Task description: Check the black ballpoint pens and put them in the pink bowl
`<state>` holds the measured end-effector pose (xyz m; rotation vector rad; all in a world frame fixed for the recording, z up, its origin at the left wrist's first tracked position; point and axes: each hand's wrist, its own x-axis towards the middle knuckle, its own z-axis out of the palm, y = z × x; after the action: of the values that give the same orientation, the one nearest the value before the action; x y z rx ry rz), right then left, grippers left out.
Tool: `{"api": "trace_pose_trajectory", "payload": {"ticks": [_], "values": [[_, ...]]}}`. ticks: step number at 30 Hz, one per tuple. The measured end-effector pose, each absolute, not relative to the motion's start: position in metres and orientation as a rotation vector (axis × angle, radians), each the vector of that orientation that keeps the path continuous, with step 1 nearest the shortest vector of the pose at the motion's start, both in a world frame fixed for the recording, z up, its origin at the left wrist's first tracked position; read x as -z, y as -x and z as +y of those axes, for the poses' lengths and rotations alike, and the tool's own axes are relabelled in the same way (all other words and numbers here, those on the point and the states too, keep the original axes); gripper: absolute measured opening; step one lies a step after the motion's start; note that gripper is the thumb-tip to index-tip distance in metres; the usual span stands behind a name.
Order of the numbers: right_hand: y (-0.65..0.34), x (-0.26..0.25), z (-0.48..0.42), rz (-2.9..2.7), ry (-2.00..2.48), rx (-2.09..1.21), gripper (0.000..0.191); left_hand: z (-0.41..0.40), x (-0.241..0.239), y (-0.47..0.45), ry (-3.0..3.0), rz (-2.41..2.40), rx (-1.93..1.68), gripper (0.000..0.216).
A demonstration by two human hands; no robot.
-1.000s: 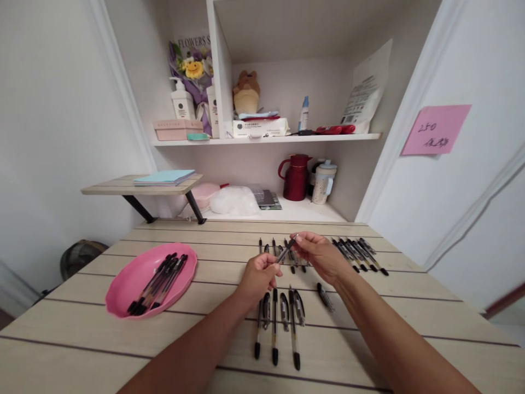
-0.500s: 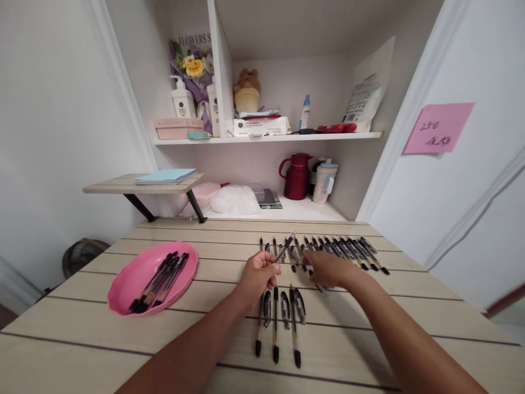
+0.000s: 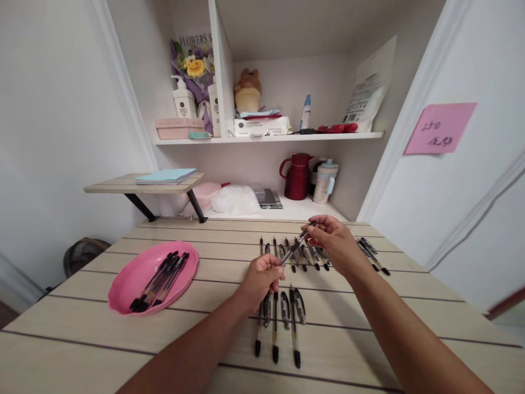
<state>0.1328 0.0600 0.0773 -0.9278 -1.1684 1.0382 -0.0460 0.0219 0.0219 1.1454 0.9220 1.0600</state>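
Pen [image 3: 293,250], black, held slantwise above desk [image 3: 102,339]: left hand [image 3: 262,275] closed on lower end, right hand [image 3: 336,244] pinching upper end. Rows of pens [image 3: 275,323] on desk beneath; more pens [image 3: 159,280] in pink tray [image 3: 127,273] at left.

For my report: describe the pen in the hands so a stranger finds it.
On the wooden table, right of the pink tray, lie rows of pens. Above them the left hand and right hand hold one pen, the only raised, slanted one.
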Motion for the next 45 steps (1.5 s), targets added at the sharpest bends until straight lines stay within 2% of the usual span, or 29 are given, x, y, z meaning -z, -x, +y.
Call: {"api": "trace_pose_trajectory", "payload": {"ticks": [6, 16, 22, 37, 45], "values": [[-0.136, -0.079, 0.062, -1.062, 0.893, -0.926, 0.035, 0.022, -0.023, 0.047, -1.154, 0.937, -1.058, 0.017], [-0.122, -0.072, 0.054, -1.284, 0.955, -1.087, 0.036, 0.022, -0.024, 0.045, -1.138, 0.909, -1.076, 0.02], [-0.114, -0.066, 0.052, -1.257, 0.948, -1.173, 0.03, 0.02, -0.025, 0.045, -1.126, 0.908, -1.109, 0.015], [-0.104, -0.063, 0.049, -1.192, 0.87, -1.219, 0.03, 0.017, -0.028, 0.043, -1.387, 1.07, -1.298, 0.001], [-0.099, -0.066, 0.045, -1.269, 0.981, -1.216, 0.034, 0.023, -0.033, 0.053, -1.48, 1.134, -1.135, 0.021]]}}
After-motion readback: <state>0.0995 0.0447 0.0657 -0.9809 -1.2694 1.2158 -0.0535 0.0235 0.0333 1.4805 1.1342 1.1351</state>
